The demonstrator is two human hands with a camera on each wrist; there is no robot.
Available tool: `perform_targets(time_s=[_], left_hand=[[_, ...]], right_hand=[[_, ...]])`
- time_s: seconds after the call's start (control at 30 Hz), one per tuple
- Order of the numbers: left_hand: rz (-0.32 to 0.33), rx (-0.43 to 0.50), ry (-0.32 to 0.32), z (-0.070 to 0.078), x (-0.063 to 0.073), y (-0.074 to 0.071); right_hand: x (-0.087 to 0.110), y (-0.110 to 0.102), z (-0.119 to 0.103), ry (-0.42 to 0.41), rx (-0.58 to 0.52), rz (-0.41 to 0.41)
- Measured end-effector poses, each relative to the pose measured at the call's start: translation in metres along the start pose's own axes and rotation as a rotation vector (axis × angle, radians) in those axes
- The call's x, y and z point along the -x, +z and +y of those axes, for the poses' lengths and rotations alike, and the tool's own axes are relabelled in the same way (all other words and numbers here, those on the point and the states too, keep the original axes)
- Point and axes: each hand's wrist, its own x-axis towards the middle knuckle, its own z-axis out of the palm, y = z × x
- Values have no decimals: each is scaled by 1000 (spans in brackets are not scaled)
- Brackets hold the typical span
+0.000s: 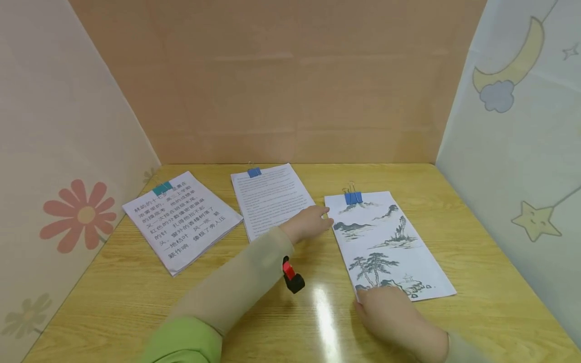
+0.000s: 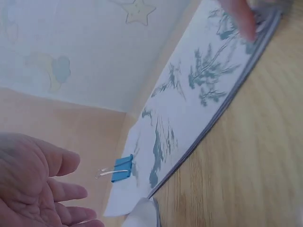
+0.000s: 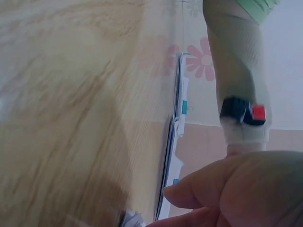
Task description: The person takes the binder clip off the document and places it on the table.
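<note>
A stack of sheets with an ink landscape (image 1: 383, 237) lies on the wooden table, held at its top by a blue binder clip (image 1: 353, 197). My left hand (image 1: 308, 223) reaches to the stack's upper left edge, its fingers extended and apart; the left wrist view shows its palm and fingers (image 2: 66, 191) holding nothing. At the near left corner, my right hand (image 1: 392, 312) touches the landscape stack, with a finger (image 2: 244, 23) over the sheets near their edge. In the right wrist view, the thumb (image 3: 184, 191) is extended, and the fingertips are partly out of frame.
Left of the landscape stack lies a stack of printed text (image 1: 272, 199) with a blue clip. Farther left is a stack with large Chinese characters (image 1: 181, 222) and a teal clip (image 1: 162, 188). Patterned side panels and a plain back panel (image 1: 295, 85) enclose the table (image 1: 254, 322).
</note>
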Motion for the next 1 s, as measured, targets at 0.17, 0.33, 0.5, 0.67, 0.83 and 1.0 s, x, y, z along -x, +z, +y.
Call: perform_targets(time_s=[0.17, 0.33, 0.5, 0.67, 0.83, 1.0], left_hand=[[37, 21, -91, 1, -28, 4], [103, -8, -202, -4, -47, 13], [123, 29, -277, -8, -54, 19], [150, 131, -303, -7, -58, 23], [190, 296, -295, -5, -62, 25], [253, 410, -254, 1, -72, 31]], right_hand=[[3, 1, -3, -12, -20, 16], [3, 3, -9, -4, -29, 14], [4, 3, -13, 18, -47, -29], [5, 3, -13, 17, -43, -36], [6, 4, -11, -21, -49, -32], [7, 6, -10, -99, -16, 10]])
